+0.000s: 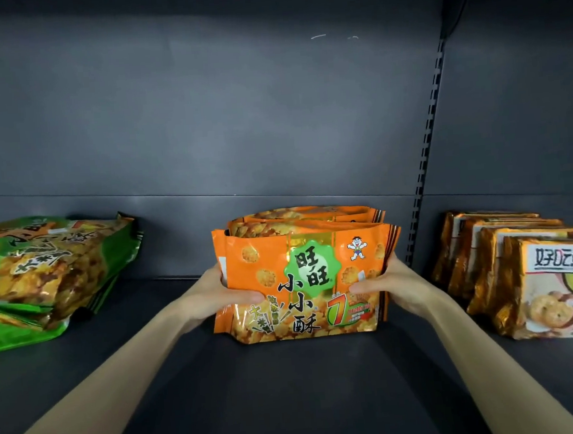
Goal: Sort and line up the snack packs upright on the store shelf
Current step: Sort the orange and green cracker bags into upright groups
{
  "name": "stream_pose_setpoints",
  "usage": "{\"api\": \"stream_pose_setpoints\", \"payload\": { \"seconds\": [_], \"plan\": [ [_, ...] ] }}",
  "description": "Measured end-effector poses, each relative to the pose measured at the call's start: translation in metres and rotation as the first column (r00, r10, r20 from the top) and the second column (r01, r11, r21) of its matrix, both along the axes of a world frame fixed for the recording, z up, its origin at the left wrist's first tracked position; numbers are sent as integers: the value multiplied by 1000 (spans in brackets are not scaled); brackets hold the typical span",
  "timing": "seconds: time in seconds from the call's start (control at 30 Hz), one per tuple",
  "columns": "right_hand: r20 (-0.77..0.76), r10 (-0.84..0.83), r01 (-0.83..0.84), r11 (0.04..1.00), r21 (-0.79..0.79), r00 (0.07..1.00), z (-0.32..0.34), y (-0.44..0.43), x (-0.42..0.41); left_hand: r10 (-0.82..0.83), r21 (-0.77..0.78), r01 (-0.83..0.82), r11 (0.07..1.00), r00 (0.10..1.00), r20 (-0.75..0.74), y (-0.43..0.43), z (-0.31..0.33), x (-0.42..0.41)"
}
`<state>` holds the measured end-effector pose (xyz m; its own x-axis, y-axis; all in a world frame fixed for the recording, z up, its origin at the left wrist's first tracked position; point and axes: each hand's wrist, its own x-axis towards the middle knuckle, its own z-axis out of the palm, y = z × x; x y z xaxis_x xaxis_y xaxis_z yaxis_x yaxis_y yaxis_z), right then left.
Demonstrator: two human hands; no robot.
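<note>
— What surrounds the hands on the dark shelf (pixel 291 403)?

— To the left, a stack of green packs (pixel 45 274) lies flat, tipped toward the front edge. To the right, a row of gold-edged biscuit packs (pixel 533 274) stands upright, front faces to the camera. A slotted metal upright (pixel 425 159) runs up the grey back panel (pixel 202 104) between the middle and the right-hand group. Nothing blocks the view of the hands.

— And the snacks being handled?

— A bunch of orange packs (pixel 303 276) stands upright mid-shelf, well apart from both neighbours. The left hand (pixel 216 296) presses its left side and the right hand (pixel 390 284) its right side, thumbs laid across the front pack, fingers clamped around the edges.

— How many of each?

— Orange: perhaps four, judging by the layered top seams, though those behind are mostly hidden. Biscuit packs: five show. The green stack cannot be counted; its layers blur together at the frame's edge.
</note>
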<state>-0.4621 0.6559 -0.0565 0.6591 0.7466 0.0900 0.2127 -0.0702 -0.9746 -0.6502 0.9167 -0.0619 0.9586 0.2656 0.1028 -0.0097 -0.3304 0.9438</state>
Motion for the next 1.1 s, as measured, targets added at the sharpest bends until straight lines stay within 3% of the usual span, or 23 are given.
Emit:
{"api": "stream_pose_setpoints", "payload": {
  "seconds": [0.3,0.53,0.7,0.97,1.1],
  "plan": [
    [75,-96,96,995,-4,993,-4,-14,5,167,-79,-156,985,973,157,-14,-17,34],
    [134,-85,90,995,-33,987,-6,-17,1,-55,-159,70,985,994,97,-14,-17,24],
    [171,-136,139,990,-7,976,-6,-17,1,22,-136,-5,991,992,124,-15,-21,26],
    [185,-143,161,983,-87,972,-4,-23,-8,106,63,-109,992,993,54,-16,-16,17],
    [269,-228,276,948,-157,936,-4,-34,-19,331,204,-329,922,943,25,-30,-17,7]
  ]
}}
